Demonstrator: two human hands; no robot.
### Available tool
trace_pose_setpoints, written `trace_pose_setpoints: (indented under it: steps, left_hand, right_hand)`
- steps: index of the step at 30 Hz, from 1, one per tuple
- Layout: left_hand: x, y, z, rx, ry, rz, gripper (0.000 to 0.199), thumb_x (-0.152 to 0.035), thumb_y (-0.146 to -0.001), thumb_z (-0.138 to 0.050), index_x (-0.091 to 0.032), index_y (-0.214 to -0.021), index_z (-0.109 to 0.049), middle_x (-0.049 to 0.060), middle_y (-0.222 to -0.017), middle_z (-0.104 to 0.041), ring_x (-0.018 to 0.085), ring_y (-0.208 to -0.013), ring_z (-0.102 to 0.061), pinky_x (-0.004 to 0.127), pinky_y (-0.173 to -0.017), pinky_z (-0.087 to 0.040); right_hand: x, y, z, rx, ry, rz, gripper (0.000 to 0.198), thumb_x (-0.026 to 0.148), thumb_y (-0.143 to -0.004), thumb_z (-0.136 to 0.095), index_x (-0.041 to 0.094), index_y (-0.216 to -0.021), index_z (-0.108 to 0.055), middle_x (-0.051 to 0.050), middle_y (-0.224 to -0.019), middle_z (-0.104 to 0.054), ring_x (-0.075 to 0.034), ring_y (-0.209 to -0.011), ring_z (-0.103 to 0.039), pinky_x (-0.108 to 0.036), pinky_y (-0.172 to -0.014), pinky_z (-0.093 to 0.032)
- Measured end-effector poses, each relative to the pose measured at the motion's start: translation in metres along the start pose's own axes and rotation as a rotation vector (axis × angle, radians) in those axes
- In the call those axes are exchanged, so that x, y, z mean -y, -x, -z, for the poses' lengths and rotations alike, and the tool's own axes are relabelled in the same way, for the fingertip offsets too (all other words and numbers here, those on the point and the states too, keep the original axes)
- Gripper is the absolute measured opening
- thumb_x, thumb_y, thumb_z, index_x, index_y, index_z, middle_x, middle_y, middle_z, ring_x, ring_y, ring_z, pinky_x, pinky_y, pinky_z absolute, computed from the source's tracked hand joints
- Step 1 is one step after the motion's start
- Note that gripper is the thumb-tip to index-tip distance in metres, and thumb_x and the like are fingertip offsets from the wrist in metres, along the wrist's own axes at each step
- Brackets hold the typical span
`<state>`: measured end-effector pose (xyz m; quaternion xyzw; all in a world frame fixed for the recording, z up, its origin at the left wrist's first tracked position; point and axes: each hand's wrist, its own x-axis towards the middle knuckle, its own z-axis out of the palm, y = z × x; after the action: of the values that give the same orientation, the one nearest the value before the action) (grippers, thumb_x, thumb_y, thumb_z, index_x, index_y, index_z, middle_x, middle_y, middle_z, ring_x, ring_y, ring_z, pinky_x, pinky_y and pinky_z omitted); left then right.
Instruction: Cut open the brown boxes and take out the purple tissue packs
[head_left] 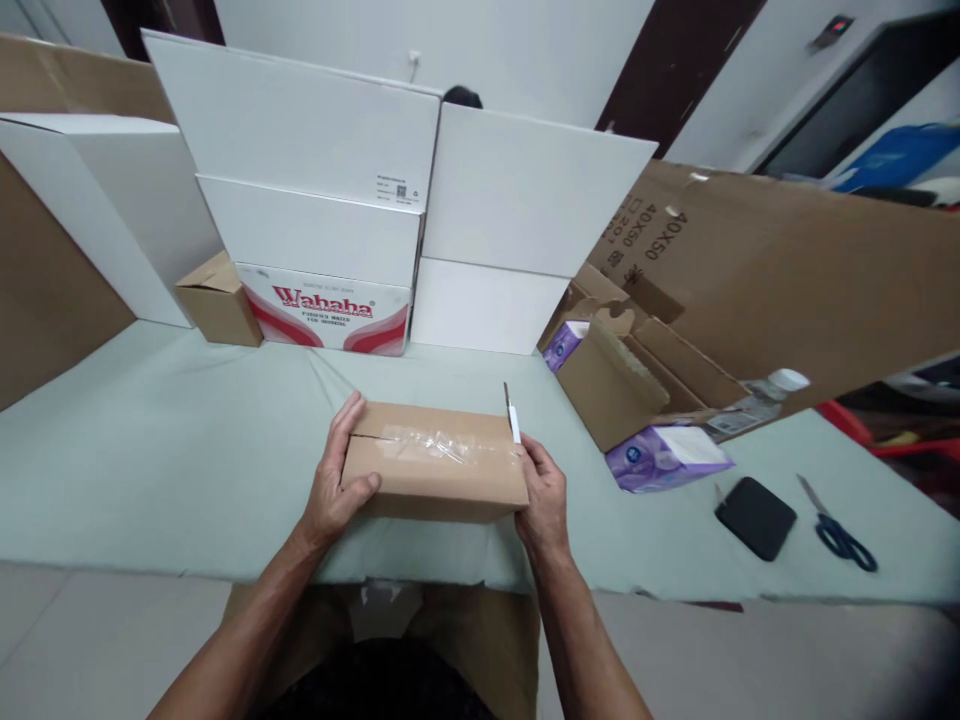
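Note:
A small brown cardboard box [442,486] lies in front of me near the table's front edge. A strip of clear tape [433,444] runs along its top seam; the seam's left end shows as a dark slit. My left hand [336,482] grips the box's left end, thumb on top and fingers around the far corner. Against the right end rests my right hand [546,492], its fingers closed on a white-handled utility knife [514,422]. The knife's blade points up and away from me, just past the box's far right corner.
A Wahaha carton [330,312] and white panels stand at the back, with a small brown box [219,300] beside them. To the right are an open cardboard box [611,385], purple tissue packs [664,458], a bottle [765,400], a black pouch [756,518] and scissors [838,530].

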<state>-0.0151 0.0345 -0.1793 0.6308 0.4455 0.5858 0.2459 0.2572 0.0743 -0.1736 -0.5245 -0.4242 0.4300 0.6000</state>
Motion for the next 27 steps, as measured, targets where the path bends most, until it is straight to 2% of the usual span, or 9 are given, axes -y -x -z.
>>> trace_pose_setpoints:
  steps: [4,8,16,21,27]
  left_hand:
    - [0.010,0.001,-0.006,-0.020,-0.015,0.001,0.076,-0.059,-0.089,-0.062,-0.028,-0.157,-0.046,0.012,-0.172,-0.031,0.043,-0.158,-0.026,0.063,-0.125,-0.028]
    - [0.019,0.003,-0.008,-0.014,-0.001,0.046,0.076,-0.059,-0.089,-0.062,-0.028,-0.157,-0.046,0.012,-0.173,-0.030,0.042,-0.159,-0.024,0.062,-0.125,-0.028]
    - [0.016,0.001,-0.009,-0.020,0.013,0.064,0.080,-0.062,-0.087,-0.063,-0.025,-0.157,-0.046,0.013,-0.172,-0.030,0.042,-0.160,-0.023,0.060,-0.127,-0.025]
    - [0.016,0.002,-0.010,-0.025,0.007,0.063,0.081,-0.066,-0.087,-0.062,-0.025,-0.155,-0.048,0.015,-0.171,-0.032,0.044,-0.159,-0.024,0.064,-0.126,-0.023]
    - [0.013,0.004,-0.010,-0.018,0.040,0.076,0.079,-0.064,-0.088,-0.062,-0.025,-0.155,-0.048,0.015,-0.172,-0.030,0.044,-0.159,-0.024,0.065,-0.126,-0.022]
  right_hand:
    - [-0.005,-0.007,0.001,-0.006,0.009,0.027,0.044,0.055,-0.079,-0.074,0.019,-0.103,-0.077,-0.005,-0.095,-0.080,-0.021,-0.082,-0.067,-0.031,-0.073,-0.054]
    - [-0.019,-0.008,0.008,0.065,0.001,0.002,0.037,0.045,-0.077,-0.076,0.020,-0.104,-0.078,-0.004,-0.098,-0.080,-0.021,-0.087,-0.068,-0.031,-0.079,-0.053]
    - [-0.031,-0.008,0.020,0.073,0.046,-0.056,0.039,0.048,-0.076,-0.078,0.018,-0.100,-0.080,-0.005,-0.095,-0.081,-0.024,-0.088,-0.070,-0.035,-0.082,-0.055]
    - [-0.032,-0.006,0.017,0.047,0.017,-0.101,0.039,0.048,-0.073,-0.078,0.018,-0.100,-0.080,-0.005,-0.093,-0.081,-0.023,-0.087,-0.070,-0.034,-0.080,-0.055]
    - [-0.027,-0.006,0.013,0.033,0.012,-0.089,0.038,0.042,-0.070,-0.081,0.019,-0.100,-0.080,-0.005,-0.095,-0.081,-0.023,-0.090,-0.071,-0.035,-0.084,-0.056]
